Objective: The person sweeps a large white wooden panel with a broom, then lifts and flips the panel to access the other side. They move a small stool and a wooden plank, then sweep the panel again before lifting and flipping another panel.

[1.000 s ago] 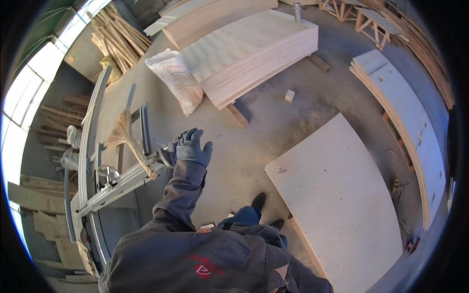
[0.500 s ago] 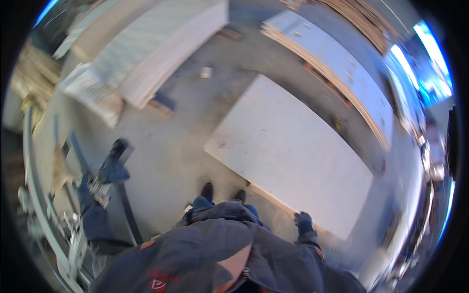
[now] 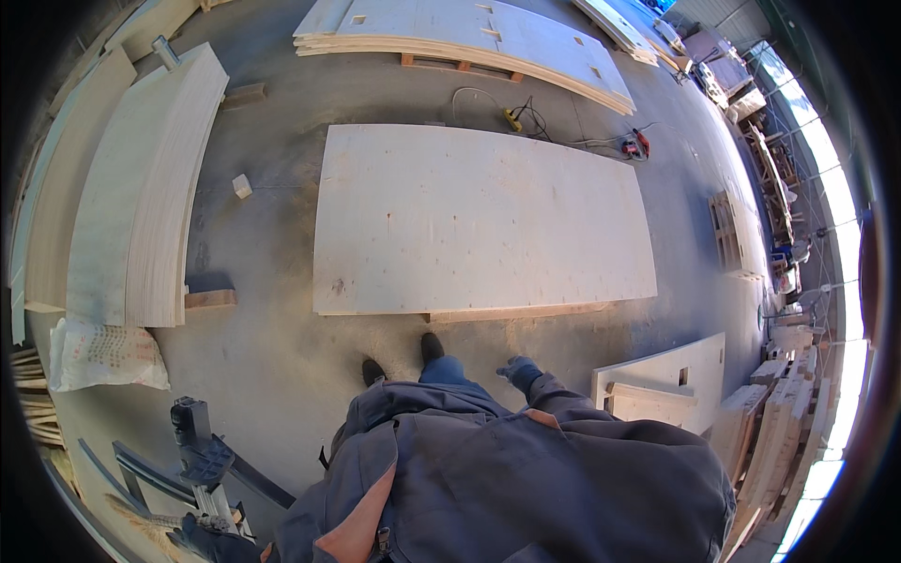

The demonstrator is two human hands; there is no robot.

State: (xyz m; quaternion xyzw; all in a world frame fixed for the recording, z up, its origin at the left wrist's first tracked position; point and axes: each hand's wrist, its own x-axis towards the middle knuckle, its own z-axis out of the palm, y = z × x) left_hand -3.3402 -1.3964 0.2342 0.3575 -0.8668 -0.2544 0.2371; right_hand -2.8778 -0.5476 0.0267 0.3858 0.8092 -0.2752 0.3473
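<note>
My right hand point(image 3: 518, 372), in a dark glove, hangs in front of my body with its fingers apart and nothing in them. The nearest thing ahead of it is a large pale plywood sheet point(image 3: 488, 220), lying low over the floor on timber point(image 3: 521, 313). At the lower left, my gloved left hand point(image 3: 211, 541) is beside a dark grey and metal device point(image 3: 202, 455) with a black block on top. A tuft of straw-coloured bristles or fibres point(image 3: 141, 521) is near that hand. Its fingers are mostly hidden, so any grip is unclear.
Sheet stacks stand at left point(image 3: 141, 197) and far ahead point(image 3: 460, 33). A white sack point(image 3: 108, 357) lies near the left stack. A cable with a yellow connector point(image 3: 512, 119) and a red tool point(image 3: 635, 145) are beyond the sheet. Boards point(image 3: 662, 380) lie at right.
My view has swung rightward and steadied. My right hand, earlier at the plywood's near edge, is now away from it. My left hand is lower in the view, by the grey device.
</note>
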